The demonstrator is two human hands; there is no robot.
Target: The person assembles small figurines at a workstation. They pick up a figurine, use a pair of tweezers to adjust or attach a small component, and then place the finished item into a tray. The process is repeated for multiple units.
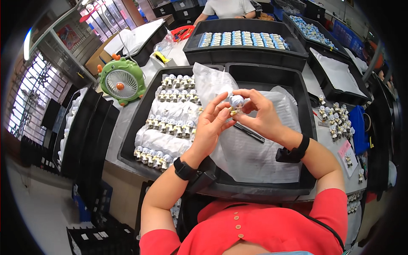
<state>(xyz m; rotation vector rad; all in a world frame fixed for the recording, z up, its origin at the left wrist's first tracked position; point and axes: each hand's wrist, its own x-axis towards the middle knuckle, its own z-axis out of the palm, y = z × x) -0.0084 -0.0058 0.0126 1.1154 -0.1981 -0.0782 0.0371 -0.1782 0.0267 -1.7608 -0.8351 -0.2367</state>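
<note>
A small toy figurine (236, 102) with pale blue hair is held up between my two hands. My right hand (264, 114) pinches it from the right, index finger at its head and thumb lower down. On the other side my left hand (211, 124) curls its fingers and thumb about the figurine's lower part, which is partly hidden. Below them a black pen-like tool (249, 132) lies on a white sheet (261, 159) in a black tray (307, 127). Left of my hands, rows of similar figurines (171, 126) lie on white wrapping in the tray's left part.
Beyond stands a black bin (246, 55) with rows of blue-and-white pieces, and a person (228, 7) sits behind it. A green fan (122, 80) stands at the left. Loose figurines (335, 119) and a blue pouch (359, 129) lie at the right.
</note>
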